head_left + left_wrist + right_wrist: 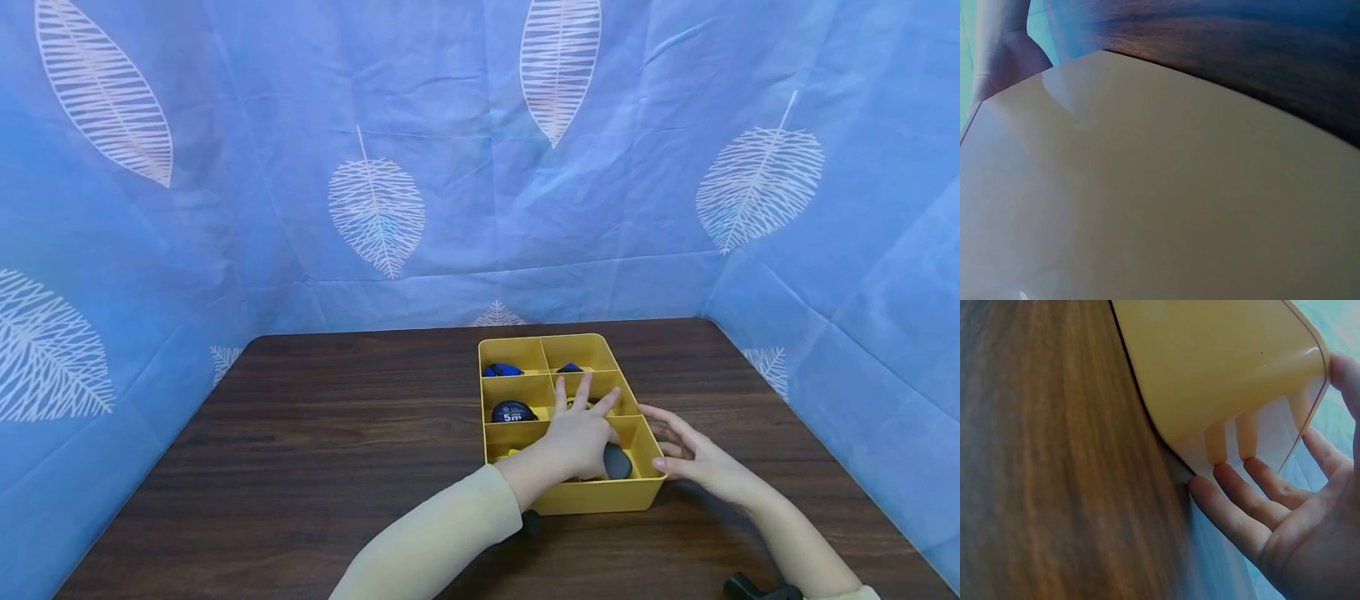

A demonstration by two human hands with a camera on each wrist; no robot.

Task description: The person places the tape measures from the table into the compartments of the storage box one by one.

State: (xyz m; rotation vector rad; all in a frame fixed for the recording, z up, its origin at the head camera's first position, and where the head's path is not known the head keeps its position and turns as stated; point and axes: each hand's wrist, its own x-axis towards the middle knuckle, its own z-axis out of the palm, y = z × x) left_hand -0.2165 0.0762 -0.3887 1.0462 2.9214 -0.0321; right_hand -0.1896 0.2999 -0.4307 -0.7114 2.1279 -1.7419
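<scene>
A yellow divided box [592,497] stands on the table. My left hand [577,437] reaches into its front right compartment; three fingers are spread upward, while the index finger bends down at a dark grey rounded piece [617,461] and appears to pinch it. The thumb is mostly hidden. My right hand [693,462] rests its fingertips against the box's right wall, thumb by the near corner, as the right wrist view also shows. In the middle left compartment is a dark blue tape measure [513,412] marked 5m. The left wrist view is filled by the box's wall [1197,181].
Blue items lie in the back left compartment [502,369] and the back right one [569,367]. A bit of yellow [513,452] shows in the front left compartment. Dark wooden table [322,433] extends leftward. Blue leaf-patterned cloth [465,200] hangs around it.
</scene>
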